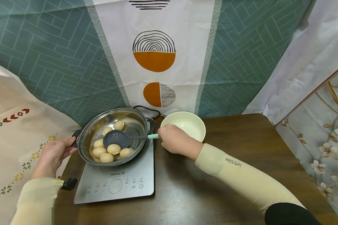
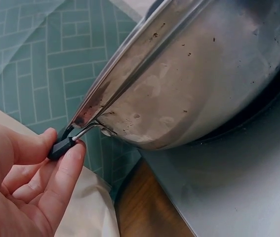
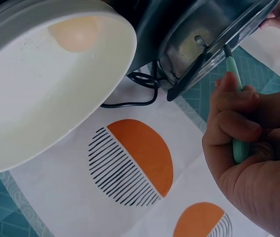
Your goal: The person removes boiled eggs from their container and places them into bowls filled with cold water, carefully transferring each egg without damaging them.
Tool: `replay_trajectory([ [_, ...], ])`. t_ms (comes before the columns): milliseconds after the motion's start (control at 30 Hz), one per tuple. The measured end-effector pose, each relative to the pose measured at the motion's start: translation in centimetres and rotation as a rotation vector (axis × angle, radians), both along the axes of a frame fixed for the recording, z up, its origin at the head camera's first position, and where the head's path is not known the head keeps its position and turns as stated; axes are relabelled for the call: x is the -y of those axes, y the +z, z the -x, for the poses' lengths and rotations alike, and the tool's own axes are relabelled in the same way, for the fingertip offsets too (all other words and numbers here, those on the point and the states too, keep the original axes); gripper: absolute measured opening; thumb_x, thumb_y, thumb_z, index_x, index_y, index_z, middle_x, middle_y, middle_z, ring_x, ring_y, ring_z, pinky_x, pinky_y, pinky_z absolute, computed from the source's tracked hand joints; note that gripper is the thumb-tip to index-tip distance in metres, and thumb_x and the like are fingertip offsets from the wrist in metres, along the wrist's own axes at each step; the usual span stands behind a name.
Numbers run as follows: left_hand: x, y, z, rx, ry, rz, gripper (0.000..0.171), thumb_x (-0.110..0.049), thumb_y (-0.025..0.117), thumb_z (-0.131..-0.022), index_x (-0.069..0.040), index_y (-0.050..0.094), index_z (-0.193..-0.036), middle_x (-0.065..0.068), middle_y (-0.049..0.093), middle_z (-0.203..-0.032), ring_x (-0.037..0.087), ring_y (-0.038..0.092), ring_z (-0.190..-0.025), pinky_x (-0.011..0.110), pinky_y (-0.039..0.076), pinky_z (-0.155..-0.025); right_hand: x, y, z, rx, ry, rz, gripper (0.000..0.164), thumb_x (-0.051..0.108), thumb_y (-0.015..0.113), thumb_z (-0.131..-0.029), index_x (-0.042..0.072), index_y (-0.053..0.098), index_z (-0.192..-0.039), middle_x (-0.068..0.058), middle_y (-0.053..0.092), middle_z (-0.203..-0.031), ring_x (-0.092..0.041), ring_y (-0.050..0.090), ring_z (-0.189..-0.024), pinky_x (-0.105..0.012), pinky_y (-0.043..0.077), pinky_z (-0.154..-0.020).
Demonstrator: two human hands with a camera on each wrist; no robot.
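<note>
A round metal pan (image 1: 136, 129) sits tilted on an induction cooktop, several light brown eggs (image 1: 106, 157) gathered toward its left and front. My left hand (image 1: 54, 153) pinches the pan's black side handle (image 2: 60, 147) between thumb and fingers. Gripped in my right hand (image 1: 176, 139) is the mint-green handle (image 3: 233, 69) of a dark perforated skimmer (image 1: 116, 139). The skimmer's head lies among the eggs, partly hidden behind one. Just behind my right hand stands a cream bowl (image 1: 195, 123); a rounded pale orange shape (image 3: 75, 34) shows inside it in the right wrist view.
The flat cooktop (image 1: 138, 187) stands on a brown wooden table (image 1: 228, 134). A black cord (image 1: 147, 108) runs behind the pan toward the bowl. Patterned cloth (image 1: 236, 62) hangs along the back, with more cloth at both sides.
</note>
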State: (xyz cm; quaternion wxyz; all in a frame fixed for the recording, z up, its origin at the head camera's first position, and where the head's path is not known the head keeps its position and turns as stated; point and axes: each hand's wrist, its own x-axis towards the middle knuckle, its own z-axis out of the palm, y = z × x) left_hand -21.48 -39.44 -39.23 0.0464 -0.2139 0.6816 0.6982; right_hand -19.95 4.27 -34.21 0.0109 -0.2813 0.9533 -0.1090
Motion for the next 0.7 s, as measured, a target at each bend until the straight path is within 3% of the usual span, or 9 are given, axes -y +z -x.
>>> replay_trajectory([
  [333,-0.13,0.02,-0.08,0.002,0.009,-0.01,0.008,-0.016,0.072,-0.082,-0.017,0.075,-0.075,-0.002,0.071,-0.07,0.014,0.07,-0.061,0.026,0.06,-0.06,0.19,-0.03,-0.05,0.094,-0.024,0.042,0.013,0.003,0.057,-0.084,0.01,0.067,-0.086,0.002,0.062,-0.073,-0.013,0.053,-0.064,-0.021,0.047,-0.057],
  [700,-0.13,0.03,-0.09,0.008,0.006,-0.008,0.006,-0.018,0.073,-0.082,-0.018,0.075,-0.076,-0.002,0.071,-0.07,0.014,0.07,-0.061,0.026,0.06,-0.06,0.05,0.02,-0.06,0.155,-0.049,0.082,0.012,0.009,0.056,-0.09,0.01,0.067,-0.085,0.002,0.061,-0.072,-0.014,0.052,-0.063,-0.022,0.047,-0.058],
])
